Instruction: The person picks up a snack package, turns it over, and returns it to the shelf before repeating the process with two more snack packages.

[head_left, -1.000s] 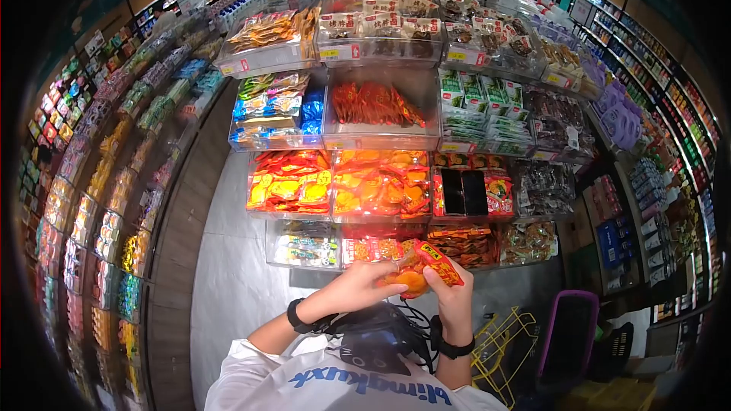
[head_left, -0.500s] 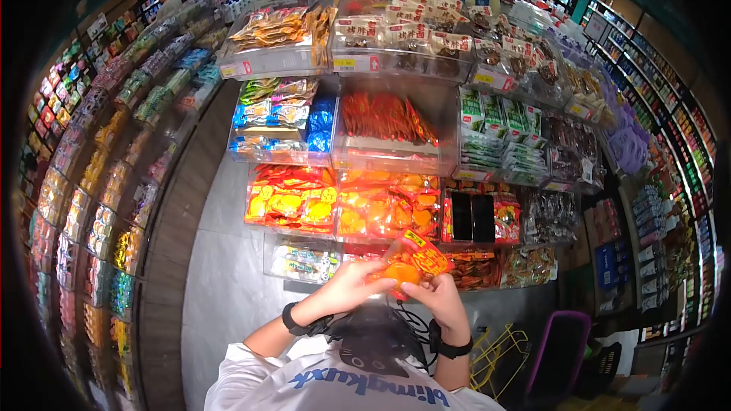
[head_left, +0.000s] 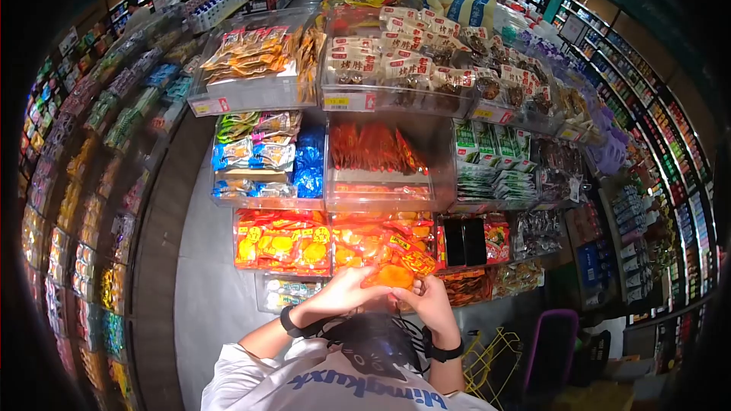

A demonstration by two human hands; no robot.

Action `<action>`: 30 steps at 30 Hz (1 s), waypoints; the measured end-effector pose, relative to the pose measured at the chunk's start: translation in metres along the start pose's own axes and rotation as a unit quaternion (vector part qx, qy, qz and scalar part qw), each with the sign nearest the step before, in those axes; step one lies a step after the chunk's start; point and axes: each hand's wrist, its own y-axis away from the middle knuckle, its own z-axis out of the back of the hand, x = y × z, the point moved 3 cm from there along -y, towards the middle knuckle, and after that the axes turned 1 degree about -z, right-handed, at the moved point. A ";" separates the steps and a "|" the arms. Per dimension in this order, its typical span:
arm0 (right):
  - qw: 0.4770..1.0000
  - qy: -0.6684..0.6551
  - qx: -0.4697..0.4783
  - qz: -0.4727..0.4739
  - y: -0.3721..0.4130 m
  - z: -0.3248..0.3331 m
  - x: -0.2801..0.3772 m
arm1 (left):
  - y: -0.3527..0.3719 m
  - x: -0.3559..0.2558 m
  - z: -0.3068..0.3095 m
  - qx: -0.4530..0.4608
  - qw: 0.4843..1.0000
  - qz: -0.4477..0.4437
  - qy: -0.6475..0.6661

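Observation:
Both hands meet low in the middle, in front of a bin of similar orange packets (head_left: 352, 233). My left hand (head_left: 344, 289) is closed on the left edge of an orange and red snack packet (head_left: 393, 277). The packet's right side is pinched by my right hand (head_left: 431, 303). The packet has a round orange shape in its lower part and a red, printed upper part. Beyond the hands, two black phone-like slabs (head_left: 464, 242) stand side by side in the bin to the right.
Clear stacked bins hold white-labelled packets (head_left: 407, 65), red packets (head_left: 373, 149) and green packets (head_left: 495, 144). Curved snack shelves (head_left: 99, 175) run along the left. A yellow wire rack (head_left: 495, 361) and purple-rimmed basket (head_left: 552, 316) are at the lower right.
The view has shifted, so the bins appear lower and larger. The held packet now lies flatter and lower, its printed part tipped down to the right. Both hands still grip it.

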 end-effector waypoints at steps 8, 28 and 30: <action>0.983 0.153 -0.090 0.045 -0.043 -0.016 -0.030 | -0.008 0.014 0.049 -0.007 0.999 0.047 -0.025; 0.980 0.090 0.014 -0.177 -0.118 -0.087 -0.083 | 0.003 0.152 0.108 0.150 0.979 0.112 -0.081; 0.971 0.110 0.004 -0.214 -0.125 -0.091 -0.089 | 0.005 0.165 0.110 0.135 0.980 0.123 -0.079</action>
